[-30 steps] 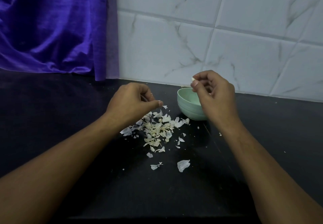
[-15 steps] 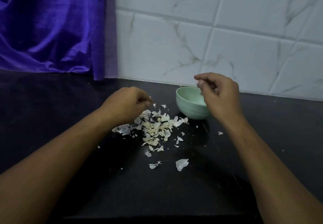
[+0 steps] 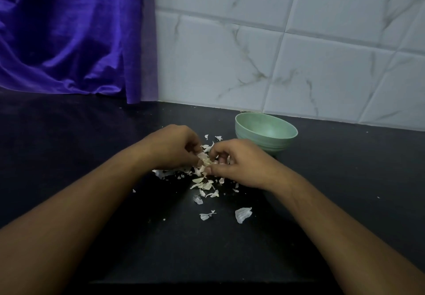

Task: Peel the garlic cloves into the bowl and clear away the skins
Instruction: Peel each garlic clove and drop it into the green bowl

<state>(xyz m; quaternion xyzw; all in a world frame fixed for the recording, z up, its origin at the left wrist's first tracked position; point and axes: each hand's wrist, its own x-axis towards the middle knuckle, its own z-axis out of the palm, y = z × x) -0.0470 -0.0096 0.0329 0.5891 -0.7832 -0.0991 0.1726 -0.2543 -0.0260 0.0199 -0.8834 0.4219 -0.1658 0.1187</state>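
black countertop [image 3: 345, 191], green bowl [image 3: 248, 131], scattered garlic skins [image 3: 242, 214]

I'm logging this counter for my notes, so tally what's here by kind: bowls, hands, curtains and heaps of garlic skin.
pale green round bowl: 1
bare hands, left hand and right hand: 2
purple fabric curtain: 1
heap of white papery garlic skins: 1
Total: 5

Skin pile [image 3: 203, 183] partly hidden under both hands [image 3: 174, 149] [image 3: 240, 165]
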